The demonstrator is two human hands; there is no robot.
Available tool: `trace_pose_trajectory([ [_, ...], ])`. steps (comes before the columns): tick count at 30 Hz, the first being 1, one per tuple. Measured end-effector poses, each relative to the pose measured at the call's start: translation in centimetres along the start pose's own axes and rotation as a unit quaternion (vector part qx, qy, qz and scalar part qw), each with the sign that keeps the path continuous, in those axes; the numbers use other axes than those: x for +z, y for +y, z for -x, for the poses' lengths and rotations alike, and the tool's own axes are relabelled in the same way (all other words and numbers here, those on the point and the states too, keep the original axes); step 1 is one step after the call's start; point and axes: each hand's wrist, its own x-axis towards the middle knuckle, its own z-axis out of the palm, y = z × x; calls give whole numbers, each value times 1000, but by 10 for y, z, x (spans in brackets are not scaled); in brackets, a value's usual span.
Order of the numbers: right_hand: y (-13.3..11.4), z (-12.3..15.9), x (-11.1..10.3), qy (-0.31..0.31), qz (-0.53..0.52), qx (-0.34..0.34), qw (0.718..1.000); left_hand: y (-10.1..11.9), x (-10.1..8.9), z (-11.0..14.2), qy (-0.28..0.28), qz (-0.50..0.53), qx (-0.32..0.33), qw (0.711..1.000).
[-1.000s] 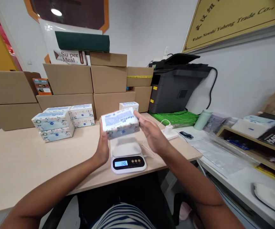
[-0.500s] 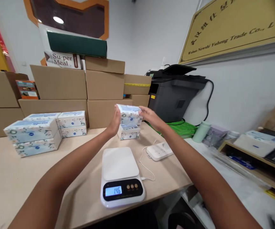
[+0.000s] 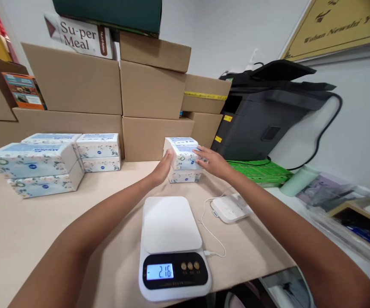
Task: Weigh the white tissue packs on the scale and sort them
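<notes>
My left hand (image 3: 164, 167) presses against the left side of a white and blue floral tissue pack (image 3: 185, 157). My right hand (image 3: 213, 162) grips the same pack from the right, fingers curled over its edge. That pack lies on top of a lower tissue pack (image 3: 185, 176), and another pack shows behind it. Nearer to me, between my forearms, is a white kitchen scale (image 3: 172, 226) with a bare platform; its lit display (image 3: 160, 271) reads 2.16. On the left are stacked tissue packs (image 3: 34, 162) and a smaller-looking stack (image 3: 98, 147).
Cardboard boxes (image 3: 154, 92) are piled along the back. A dark printer (image 3: 268, 115) stands at the right behind green packaging (image 3: 258, 171). A white cable (image 3: 218, 239) runs from the scale near a white power strip (image 3: 231, 208). A pale green bottle (image 3: 300, 179) is farther right.
My hands have brought the tissue pack down squarely onto the lower one. The camera has tilted down and come closer. The scale's reading went from 1.46 to 2.16.
</notes>
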Motion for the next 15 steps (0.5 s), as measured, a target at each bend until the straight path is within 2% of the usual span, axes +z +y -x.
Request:
trace_pose_trajectory([
  [4, -11, 4, 1, 5, 51, 0, 999, 26, -18, 37, 10, -33, -56, 998],
  [8, -46, 11, 7, 19, 95, 21, 995, 53, -44, 89, 45, -117, -72, 989],
  [11, -90, 21, 26, 65, 123, 5, 990, 58, -75, 137, 82, -235, -8, 968],
  [13, -120, 33, 41, 108, 114, -42, 987, 55, -95, 169, 95, -333, 57, 937],
  [15, -143, 48, 51, 129, 105, -111, 980, 52, -109, 194, 99, -422, 92, 896],
])
